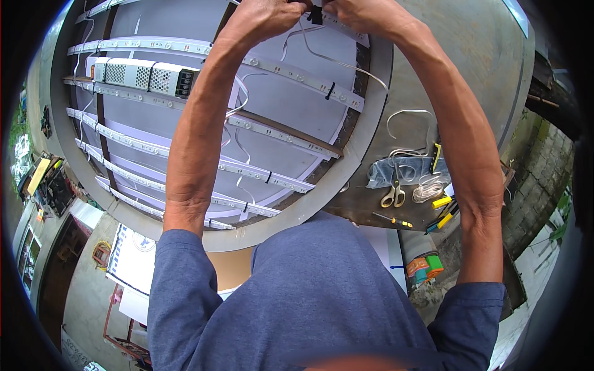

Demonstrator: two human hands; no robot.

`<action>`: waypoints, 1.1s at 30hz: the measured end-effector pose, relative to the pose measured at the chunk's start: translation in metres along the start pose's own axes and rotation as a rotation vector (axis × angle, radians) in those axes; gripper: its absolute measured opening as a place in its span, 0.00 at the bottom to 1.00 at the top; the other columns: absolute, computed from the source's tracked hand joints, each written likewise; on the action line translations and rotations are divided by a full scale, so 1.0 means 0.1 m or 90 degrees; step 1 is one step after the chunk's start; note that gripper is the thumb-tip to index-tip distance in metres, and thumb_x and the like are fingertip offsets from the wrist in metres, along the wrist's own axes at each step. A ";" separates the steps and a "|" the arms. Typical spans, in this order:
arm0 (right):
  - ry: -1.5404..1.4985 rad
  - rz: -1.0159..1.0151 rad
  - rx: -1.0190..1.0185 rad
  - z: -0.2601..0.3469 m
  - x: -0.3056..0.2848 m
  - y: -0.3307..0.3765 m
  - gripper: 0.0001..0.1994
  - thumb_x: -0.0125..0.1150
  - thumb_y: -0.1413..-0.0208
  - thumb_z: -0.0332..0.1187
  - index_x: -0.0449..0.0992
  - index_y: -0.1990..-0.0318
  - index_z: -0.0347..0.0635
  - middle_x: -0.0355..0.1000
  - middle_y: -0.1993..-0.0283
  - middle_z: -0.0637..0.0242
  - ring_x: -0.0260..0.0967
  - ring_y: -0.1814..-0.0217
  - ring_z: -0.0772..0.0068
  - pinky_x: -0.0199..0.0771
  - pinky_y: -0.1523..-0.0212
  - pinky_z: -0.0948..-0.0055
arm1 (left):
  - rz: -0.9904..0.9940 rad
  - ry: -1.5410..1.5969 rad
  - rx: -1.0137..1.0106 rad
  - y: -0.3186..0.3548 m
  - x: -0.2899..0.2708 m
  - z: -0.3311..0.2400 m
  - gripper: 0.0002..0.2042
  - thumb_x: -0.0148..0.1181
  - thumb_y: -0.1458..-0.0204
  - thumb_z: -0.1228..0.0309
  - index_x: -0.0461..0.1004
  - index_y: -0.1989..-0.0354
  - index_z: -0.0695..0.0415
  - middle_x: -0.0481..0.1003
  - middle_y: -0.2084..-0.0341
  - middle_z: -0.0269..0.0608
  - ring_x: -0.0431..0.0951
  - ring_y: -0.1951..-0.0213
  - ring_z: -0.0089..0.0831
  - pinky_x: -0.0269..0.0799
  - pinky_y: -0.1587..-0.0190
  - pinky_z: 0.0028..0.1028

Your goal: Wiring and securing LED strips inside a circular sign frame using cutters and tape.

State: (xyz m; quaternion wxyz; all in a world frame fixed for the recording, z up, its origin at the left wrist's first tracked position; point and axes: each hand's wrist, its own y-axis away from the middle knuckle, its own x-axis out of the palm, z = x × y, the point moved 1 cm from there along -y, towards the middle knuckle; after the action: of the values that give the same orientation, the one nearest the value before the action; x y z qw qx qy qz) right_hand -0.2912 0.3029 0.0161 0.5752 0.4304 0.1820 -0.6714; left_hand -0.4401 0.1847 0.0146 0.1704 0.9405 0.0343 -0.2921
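2 hands, left hand (267, 13) and right hand (359, 11), pinching a black clip (316, 15) on a white wire (337, 62)

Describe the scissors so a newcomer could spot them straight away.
Start at the big round sign frame crossed by pale light strips. On the dark tabletop just outside its lower right rim, the scissors lie beside a coil of white wire. Their cream loop handles set them apart from the yellow-handled tools nearby.
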 end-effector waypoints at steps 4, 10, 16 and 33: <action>-0.024 -0.123 -0.070 0.03 0.13 0.18 0.08 0.52 0.49 0.20 0.71 0.61 0.34 0.75 0.65 0.47 0.74 0.54 0.43 0.72 0.51 0.52 | 0.033 -0.012 0.007 -0.07 -0.02 -0.05 0.13 0.56 0.49 0.69 0.82 0.64 0.66 0.81 0.73 0.58 0.83 0.68 0.42 0.76 0.63 0.37; -0.028 -0.244 -0.031 0.09 0.28 0.21 0.08 0.53 0.50 0.21 0.68 0.61 0.36 0.73 0.65 0.47 0.73 0.55 0.41 0.72 0.51 0.51 | 0.012 -0.046 0.005 -0.11 -0.01 -0.03 0.13 0.57 0.49 0.68 0.83 0.64 0.66 0.81 0.73 0.60 0.83 0.68 0.45 0.77 0.62 0.39; -0.093 -0.230 0.062 0.20 0.23 0.20 0.10 0.61 0.46 0.23 0.83 0.57 0.36 0.80 0.66 0.51 0.79 0.63 0.51 0.81 0.58 0.60 | -0.047 -0.107 -0.009 -0.12 0.07 0.25 0.11 0.64 0.44 0.66 0.86 0.57 0.57 0.85 0.65 0.43 0.84 0.66 0.34 0.79 0.57 0.31; -0.092 -0.116 0.142 0.05 0.16 -0.02 0.12 0.60 0.40 0.32 0.82 0.54 0.35 0.80 0.65 0.48 0.79 0.60 0.49 0.77 0.56 0.56 | -0.290 -0.245 0.225 0.17 0.29 0.12 0.07 0.64 0.44 0.67 0.82 0.65 0.57 0.78 0.70 0.40 0.78 0.63 0.38 0.74 0.57 0.36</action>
State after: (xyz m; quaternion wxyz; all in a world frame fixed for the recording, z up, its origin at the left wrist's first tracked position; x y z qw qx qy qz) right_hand -0.2947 0.2901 0.0055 0.4721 0.4241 0.1029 -0.7659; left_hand -0.4195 0.1631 -0.0060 -0.0614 0.8514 0.1595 -0.4960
